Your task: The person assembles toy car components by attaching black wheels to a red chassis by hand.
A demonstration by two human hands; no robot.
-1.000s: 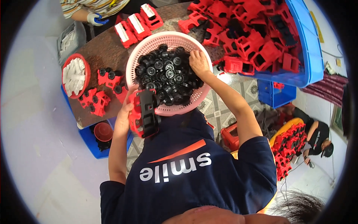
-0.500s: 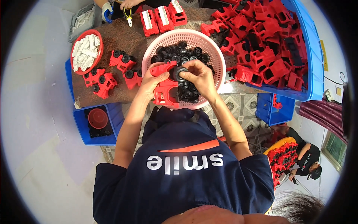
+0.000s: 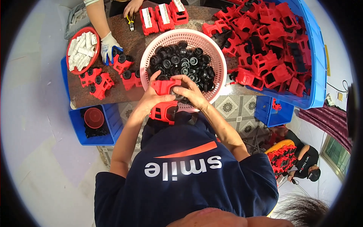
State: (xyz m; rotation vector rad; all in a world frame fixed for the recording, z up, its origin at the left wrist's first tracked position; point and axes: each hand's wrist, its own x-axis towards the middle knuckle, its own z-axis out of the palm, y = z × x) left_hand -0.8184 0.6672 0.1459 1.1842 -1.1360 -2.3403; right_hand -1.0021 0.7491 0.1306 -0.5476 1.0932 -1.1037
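My left hand (image 3: 148, 100) grips a red plastic toy truck body (image 3: 163, 112) over the near edge of a pink basket. Pinched in my right hand (image 3: 193, 94) is a black toy wheel (image 3: 176, 93), pressed against the side of the truck body; my fingers partly cover it. Below both hands, the pink perforated basket (image 3: 221, 68) holds many loose black wheels (image 3: 185, 62). Left of the basket, several red truck bodies with black wheels (image 3: 101, 86) lie on the brown table.
Across the table, a co-worker's gloved hand (image 3: 109, 47) touches a wheeled truck body, the other hand by yellow pliers (image 3: 131, 23). A red basket (image 3: 97, 56) holds white parts. Right stands a blue crate (image 3: 321, 72) heaped with red bodies; a blue bin (image 3: 117, 123) sits lower left.
My hands have brought the truck body lower and tilted it, and the wheel now sits against its side. The co-worker's gloved hand has reached forward to the wheeled truck bodies.
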